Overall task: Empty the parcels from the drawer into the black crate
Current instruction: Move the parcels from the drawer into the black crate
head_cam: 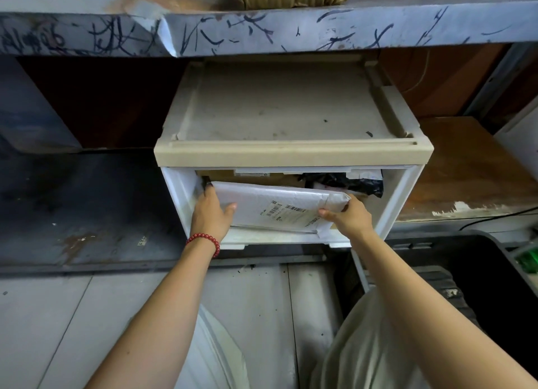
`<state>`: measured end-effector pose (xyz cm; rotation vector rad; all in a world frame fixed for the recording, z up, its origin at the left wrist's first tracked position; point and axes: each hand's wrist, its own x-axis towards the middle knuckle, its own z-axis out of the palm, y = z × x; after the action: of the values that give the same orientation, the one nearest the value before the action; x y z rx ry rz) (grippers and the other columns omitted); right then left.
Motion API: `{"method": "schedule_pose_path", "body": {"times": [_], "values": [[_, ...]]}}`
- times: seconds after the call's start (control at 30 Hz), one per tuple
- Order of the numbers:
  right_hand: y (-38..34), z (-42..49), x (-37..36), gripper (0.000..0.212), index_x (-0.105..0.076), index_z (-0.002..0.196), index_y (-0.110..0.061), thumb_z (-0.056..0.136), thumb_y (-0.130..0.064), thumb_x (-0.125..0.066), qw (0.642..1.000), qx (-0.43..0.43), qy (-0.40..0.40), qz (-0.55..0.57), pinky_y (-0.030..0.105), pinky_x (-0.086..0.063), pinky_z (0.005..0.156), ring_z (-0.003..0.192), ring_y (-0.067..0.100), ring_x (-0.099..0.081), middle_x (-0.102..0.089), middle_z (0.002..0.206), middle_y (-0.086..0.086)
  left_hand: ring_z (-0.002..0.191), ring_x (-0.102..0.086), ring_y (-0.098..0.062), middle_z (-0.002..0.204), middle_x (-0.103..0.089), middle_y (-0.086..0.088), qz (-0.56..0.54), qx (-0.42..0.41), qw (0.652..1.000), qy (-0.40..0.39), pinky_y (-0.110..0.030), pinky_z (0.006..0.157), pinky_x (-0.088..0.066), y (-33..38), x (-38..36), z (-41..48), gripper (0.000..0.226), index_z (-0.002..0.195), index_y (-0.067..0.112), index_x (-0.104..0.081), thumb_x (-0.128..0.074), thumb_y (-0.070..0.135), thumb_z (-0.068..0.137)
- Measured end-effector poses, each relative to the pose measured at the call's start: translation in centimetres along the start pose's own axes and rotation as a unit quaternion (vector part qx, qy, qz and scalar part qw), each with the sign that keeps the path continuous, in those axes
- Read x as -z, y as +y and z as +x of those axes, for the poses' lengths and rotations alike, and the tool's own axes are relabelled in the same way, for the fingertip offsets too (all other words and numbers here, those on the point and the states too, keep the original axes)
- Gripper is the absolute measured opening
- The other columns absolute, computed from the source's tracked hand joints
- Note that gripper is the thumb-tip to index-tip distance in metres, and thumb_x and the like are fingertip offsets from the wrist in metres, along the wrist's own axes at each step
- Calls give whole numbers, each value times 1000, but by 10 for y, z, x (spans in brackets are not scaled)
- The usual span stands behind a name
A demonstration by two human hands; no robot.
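Parcel point(262, 202) is gripped at both ends by left hand point(211, 213) and right hand point(352, 218). It is held inside the drawer point(397, 199).

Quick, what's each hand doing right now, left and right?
Left hand: holds the left end of the white padded parcel.
Right hand: holds the right end of that parcel.

Two hands are counted: the left hand point(211, 213) and the right hand point(349, 217). One drawer point(178, 190) and one black crate point(454, 238) are seen. One white parcel point(279, 205), one black parcel point(349, 181) and possibly one brown parcel point(259, 179), half hidden, are counted. One bead bracelet point(203, 238) is noted.
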<state>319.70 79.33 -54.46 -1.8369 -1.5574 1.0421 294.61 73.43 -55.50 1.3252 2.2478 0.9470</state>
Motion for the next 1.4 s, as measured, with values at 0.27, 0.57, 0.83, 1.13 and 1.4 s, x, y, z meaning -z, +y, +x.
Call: {"method": "schedule_pose_path", "body": {"times": [0.27, 0.57, 0.83, 1.13, 1.4], "values": [[1, -43, 36, 48, -59, 121, -9, 79, -22, -78, 998, -32, -49, 19, 41, -52, 87, 106, 28, -61, -65, 115, 11, 114, -56, -29, 125, -57, -12, 27, -46, 996, -66, -43, 94, -50, 8, 30, -40, 49, 126, 10, -46, -67, 29, 87], [1, -107, 98, 45, -45, 112, -17, 81, -31, -75, 978, 47, 128, 156, 32, -50, 78, 92, 14, -60, -59, 105, -2, 110, -57, -26, 124, -56, -10, -77, -88, 992, -42, -37, 90, -49, 67, 27, -82, 53, 124, 7, -38, -68, 30, 86], [12, -142, 129, 41, -50, 119, -14, 87, -31, -69, 916, 31, 288, 277, 9, -36, 55, 74, -6, -50, -57, 100, -6, 99, -58, -23, 113, -60, -6, -122, -153, 981, -13, -31, 75, -45, 127, 15, -107, 50, 122, 13, -42, -68, 36, 85], [65, -155, 168, 33, -46, 107, -20, 87, -29, -69, 886, -42, 351, 300, 28, -41, 73, 75, 7, -53, -57, 101, -1, 116, -47, -23, 128, -47, -8, -114, -188, 970, -108, -33, 91, -40, 185, -44, -125, 65, 132, 16, -43, -75, 33, 78], [156, -146, 178, 41, -51, 109, -23, 80, -44, -72, 864, -140, 402, 270, 43, -53, 85, 90, 19, -65, -65, 96, -5, 116, -47, -21, 124, -45, -8, -43, -240, 949, -200, -19, 86, -29, 195, -128, -138, 61, 134, 17, -49, -74, 32, 80]]}}
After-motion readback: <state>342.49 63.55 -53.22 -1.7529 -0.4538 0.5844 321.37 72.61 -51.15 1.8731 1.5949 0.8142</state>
